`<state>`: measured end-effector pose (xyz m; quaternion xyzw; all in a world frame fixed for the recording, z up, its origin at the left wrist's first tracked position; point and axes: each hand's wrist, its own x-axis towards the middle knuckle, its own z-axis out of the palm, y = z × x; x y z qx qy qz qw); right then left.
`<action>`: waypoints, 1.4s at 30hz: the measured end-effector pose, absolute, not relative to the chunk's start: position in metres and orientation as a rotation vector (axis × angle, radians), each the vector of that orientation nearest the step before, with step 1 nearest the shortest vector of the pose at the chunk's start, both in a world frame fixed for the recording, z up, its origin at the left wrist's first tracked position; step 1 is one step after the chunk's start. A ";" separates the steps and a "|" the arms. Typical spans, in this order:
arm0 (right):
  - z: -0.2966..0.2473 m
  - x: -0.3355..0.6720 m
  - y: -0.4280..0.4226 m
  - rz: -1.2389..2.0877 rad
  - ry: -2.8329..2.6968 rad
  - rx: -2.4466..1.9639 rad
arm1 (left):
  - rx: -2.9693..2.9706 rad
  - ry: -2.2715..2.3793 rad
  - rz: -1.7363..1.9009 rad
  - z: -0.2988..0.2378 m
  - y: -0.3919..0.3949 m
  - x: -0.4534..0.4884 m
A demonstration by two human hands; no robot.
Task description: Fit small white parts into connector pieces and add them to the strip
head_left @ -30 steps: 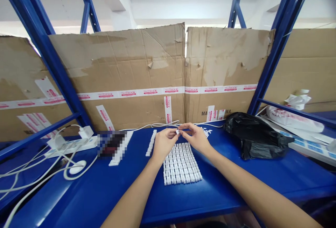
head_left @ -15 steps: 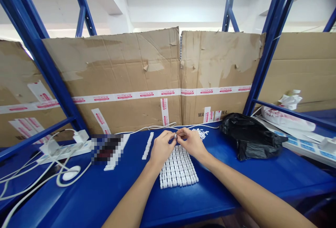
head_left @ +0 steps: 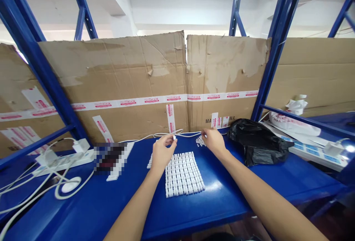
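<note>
A small white plastic piece [head_left: 174,136] — pinched in the left hand [head_left: 163,153].

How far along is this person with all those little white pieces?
A neat block of white pieces in rows looks done. In hand, the left hand pinches one white piece. Left to do: the small loose pile by the right hand looks unplaced.

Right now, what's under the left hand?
A strip of small white plastic pieces runs beneath the left hand; its lower end shows, the part under the palm is hidden.
</note>
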<state>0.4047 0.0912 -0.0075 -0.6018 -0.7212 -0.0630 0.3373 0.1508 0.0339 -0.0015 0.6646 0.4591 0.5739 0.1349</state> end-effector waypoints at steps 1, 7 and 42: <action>-0.008 0.408 0.091 -0.183 -1.894 -1.562 | 1.878 1.322 1.651 -0.003 0.036 0.149; -0.009 0.373 0.074 0.365 -1.889 -1.029 | 1.919 1.226 1.563 -0.008 0.036 0.154; -0.018 0.343 0.067 1.113 -1.611 -0.787 | 2.633 1.133 1.376 0.006 0.026 0.147</action>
